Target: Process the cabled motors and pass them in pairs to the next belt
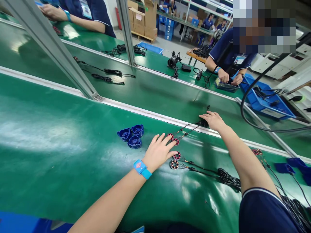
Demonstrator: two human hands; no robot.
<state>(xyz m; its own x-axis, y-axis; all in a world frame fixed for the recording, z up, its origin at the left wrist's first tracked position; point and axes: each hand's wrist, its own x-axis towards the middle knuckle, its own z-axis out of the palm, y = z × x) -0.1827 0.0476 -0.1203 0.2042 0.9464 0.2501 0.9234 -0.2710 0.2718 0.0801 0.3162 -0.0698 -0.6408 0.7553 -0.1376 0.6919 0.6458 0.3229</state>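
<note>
Mid-frame, the left hand (156, 153) is spread out by four rings (174, 160). The right hand (214, 121) is at a black cord (202, 123), right of the middle; I can't tell if it grips. The rings already have cords on, but lie outside the blue cups (134, 141).

On the workbench (60, 171), three plastic housings (134, 142) sit left of the left hand (156, 152), short of the far-edge rail (145, 115). At and beside that hand's fingers, four stators lie in a row toward the rail: a near pair (174, 160), with cables running right to a coiled bundle (229, 179), and a far pair (177, 141), with cables crossing the rail at the right hand (214, 120). Behind the rail, a middle strip (157, 94) bears two cable coils (108, 78) toward its left; beyond, at far right, stands a bin (259, 107) containing cables.
</note>
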